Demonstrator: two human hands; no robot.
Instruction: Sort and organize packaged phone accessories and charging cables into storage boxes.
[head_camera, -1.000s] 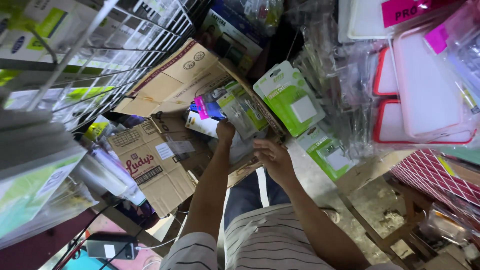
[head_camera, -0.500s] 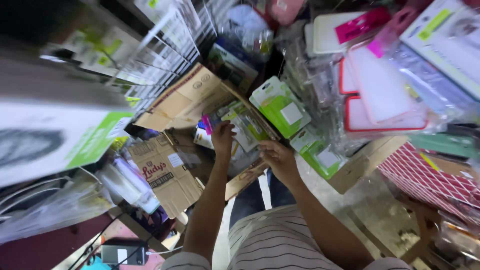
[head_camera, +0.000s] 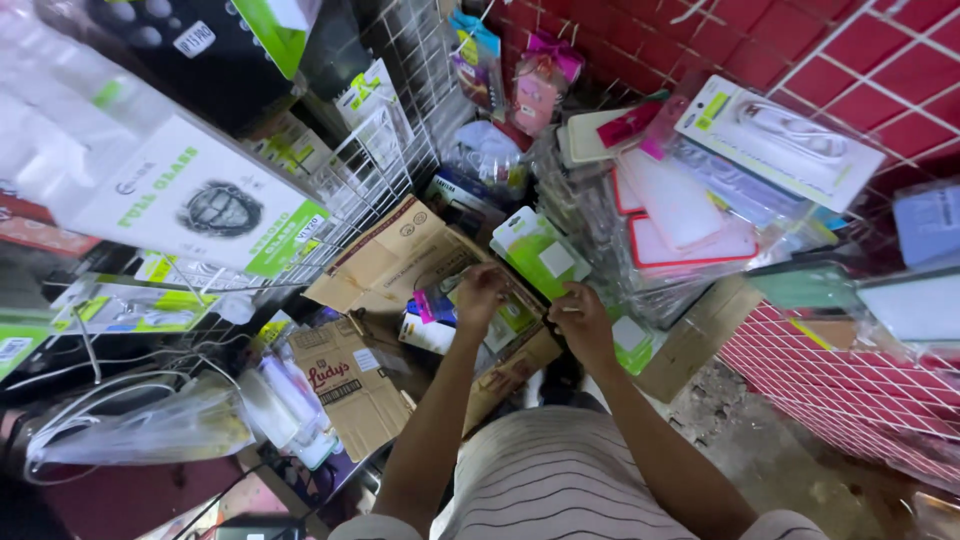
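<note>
My left hand (head_camera: 480, 290) reaches into an open brown cardboard box (head_camera: 400, 255), its fingers curled down on a small green-and-white packet (head_camera: 515, 318) among others stacked inside. My right hand (head_camera: 582, 315) hovers just to the right, fingers bent at the box's far edge, next to a larger green-and-white packet (head_camera: 535, 250) that stands tilted. What the right fingers grip is hidden. A pink-and-blue packet (head_camera: 425, 305) lies in the box left of my left hand.
White wire racks (head_camera: 375, 170) with hanging packets stand to the left. A smaller printed carton (head_camera: 345, 390) sits below the box. Clear-bagged phone cases (head_camera: 680, 215) pile up at the right. A red wire grid (head_camera: 850, 390) and bare concrete floor (head_camera: 740, 430) lie lower right.
My view has swung upward and to the right, showing more of the red grid wall. Both hands stay at the box, and the right hand has drawn closer to the left.
</note>
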